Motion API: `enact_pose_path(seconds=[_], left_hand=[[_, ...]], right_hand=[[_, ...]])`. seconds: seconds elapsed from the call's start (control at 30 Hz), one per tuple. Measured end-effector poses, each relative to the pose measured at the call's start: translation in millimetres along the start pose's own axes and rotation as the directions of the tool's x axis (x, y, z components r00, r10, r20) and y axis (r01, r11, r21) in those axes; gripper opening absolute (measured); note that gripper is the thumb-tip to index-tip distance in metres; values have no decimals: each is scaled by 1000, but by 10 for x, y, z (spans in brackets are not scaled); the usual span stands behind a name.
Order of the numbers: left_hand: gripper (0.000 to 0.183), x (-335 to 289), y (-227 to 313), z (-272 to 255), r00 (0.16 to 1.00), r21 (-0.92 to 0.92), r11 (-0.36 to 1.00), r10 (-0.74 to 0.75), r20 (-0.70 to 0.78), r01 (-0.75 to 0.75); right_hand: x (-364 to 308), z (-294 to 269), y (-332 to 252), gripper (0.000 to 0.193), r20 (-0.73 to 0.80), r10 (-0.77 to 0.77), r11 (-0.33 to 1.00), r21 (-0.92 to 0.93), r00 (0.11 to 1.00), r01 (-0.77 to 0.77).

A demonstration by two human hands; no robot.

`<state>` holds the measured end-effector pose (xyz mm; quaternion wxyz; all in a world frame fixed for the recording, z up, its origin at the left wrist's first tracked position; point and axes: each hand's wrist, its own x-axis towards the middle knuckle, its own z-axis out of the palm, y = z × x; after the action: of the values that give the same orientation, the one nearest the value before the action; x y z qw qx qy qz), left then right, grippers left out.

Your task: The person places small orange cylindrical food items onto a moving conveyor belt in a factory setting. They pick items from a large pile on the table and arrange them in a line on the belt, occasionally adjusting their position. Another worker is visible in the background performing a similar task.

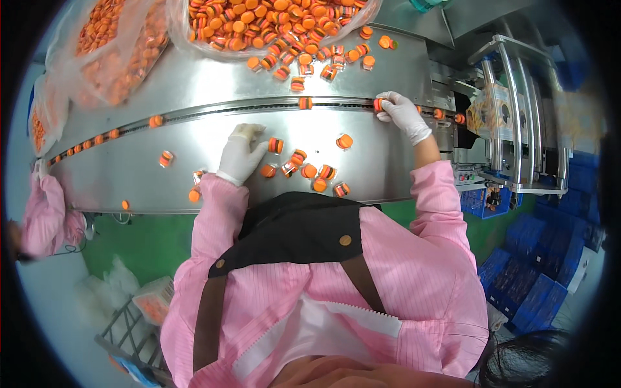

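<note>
Orange burger-shaped pieces (343, 141) lie scattered over the metal counter (223, 84) and in a narrow channel (226, 108) that curves from its left end to its right end. At the channel, toward the counter's right end, the gloved right hand (402, 116) has its thumb and fingertips closed on one piece. More pieces sit in the channel on both sides of that hand, spaced more closely toward the counter's far left corner.

Nearer the counter's near edge, the gloved left hand (242, 155) is loosely bent, its thumb apart from the fingers and nothing visible between them; what its palm covers cannot be told. One piece lies just beside the thumb, and a loose cluster fills the space from there toward the near edge.

Along the far edge, a large clear bag (177, 29) heaped with pieces takes up much of the counter, some spilled before it; another filled bag (131, 48) lies to its left. Close beyond the right hand, a machine with metal posts (515, 97) stands at the right end. A co-worker's pink sleeve (44, 210) reaches the left end.
</note>
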<state>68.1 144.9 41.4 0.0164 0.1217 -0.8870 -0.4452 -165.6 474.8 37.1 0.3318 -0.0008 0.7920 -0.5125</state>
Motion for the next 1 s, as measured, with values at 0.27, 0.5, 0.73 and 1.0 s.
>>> enact_pose_path(seconds=[0.27,0.5,0.73,1.0], left_hand=[[33,61,152,81,969,84,996,-44,243,24],[26,375,233,170,995,102,993,-63,73,55],[30,958,87,261,992,278,957,-108,67,85],[46,1232,137,392,994,195,981,6,-105,15]], right_hand=[[17,-183,108,23,-315,-39,887,-448,948,-112],[-674,387,-180,38,266,-495,654,-513,827,556],[-511,831,169,24,321,-487,660,-474,812,583],[-104,455,-66,29,-61,-376,767,-580,925,273]])
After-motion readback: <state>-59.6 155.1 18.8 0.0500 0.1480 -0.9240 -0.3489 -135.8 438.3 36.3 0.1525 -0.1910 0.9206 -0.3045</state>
